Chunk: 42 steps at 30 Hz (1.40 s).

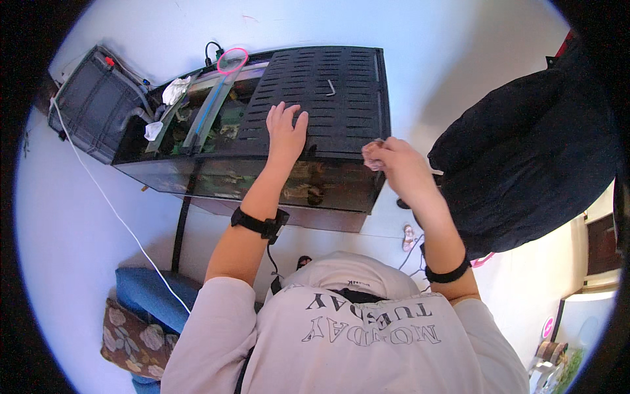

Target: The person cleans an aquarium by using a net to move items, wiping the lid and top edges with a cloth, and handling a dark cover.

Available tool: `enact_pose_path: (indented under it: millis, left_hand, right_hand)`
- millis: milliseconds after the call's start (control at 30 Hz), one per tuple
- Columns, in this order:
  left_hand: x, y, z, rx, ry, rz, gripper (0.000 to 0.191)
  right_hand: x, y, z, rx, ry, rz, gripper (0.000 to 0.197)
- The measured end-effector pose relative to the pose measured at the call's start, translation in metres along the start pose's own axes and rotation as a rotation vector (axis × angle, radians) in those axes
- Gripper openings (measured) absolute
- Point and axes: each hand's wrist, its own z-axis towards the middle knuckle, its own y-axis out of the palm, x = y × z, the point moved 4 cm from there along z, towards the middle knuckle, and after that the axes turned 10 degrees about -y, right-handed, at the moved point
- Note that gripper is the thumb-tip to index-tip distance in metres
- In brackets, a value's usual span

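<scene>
An aquarium [315, 184] with a black slotted lid [344, 113] stands before me. My left hand [287, 130] is over the lid's left front part, fingers apart and holding nothing; whether it touches the lid I cannot tell. At the lid's right front corner, my right hand [401, 160] grips a crumpled pinkish cloth or tissue [373, 155]. A small pale bent piece [331, 88] lies on the lid. Left of the lid, the tank top is uncovered in part, and a net with a pink hoop [232, 61] and blue handle [210, 109] lies across it.
White crumpled cloths [175, 90] lie on the tank's left part, beside a grey plastic box [93, 103]. A white cord [115, 209] hangs at the left. A large black cloth-covered object [526, 162] stands at the right. Blue seating with a floral cushion [133, 340] is at lower left.
</scene>
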Motion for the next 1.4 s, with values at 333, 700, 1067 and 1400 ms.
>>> enact_pose_path:
  millis: [333, 700, 1067, 1400]
  left_hand:
    - [-0.132, -0.091, 0.070, -0.408, 0.415, -0.026, 0.023]
    - [-0.169, -0.078, 0.061, -0.503, 0.459, -0.118, 0.025]
    - [-0.176, -0.070, 0.066, -0.501, 0.434, -0.067, 0.029]
    - [-0.169, -0.075, 0.064, -0.614, 0.352, -0.061, 0.028]
  right_hand:
    - [-0.029, -0.015, 0.012, 0.054, 0.302, 0.032, 0.024]
    - [-0.126, 0.031, 0.071, 0.337, 0.177, -0.048, 0.019]
    - [-0.177, 0.182, 0.170, 0.217, 0.050, -0.187, 0.015]
    - [-0.108, 0.085, 0.061, 0.342, 0.426, -0.331, 0.015]
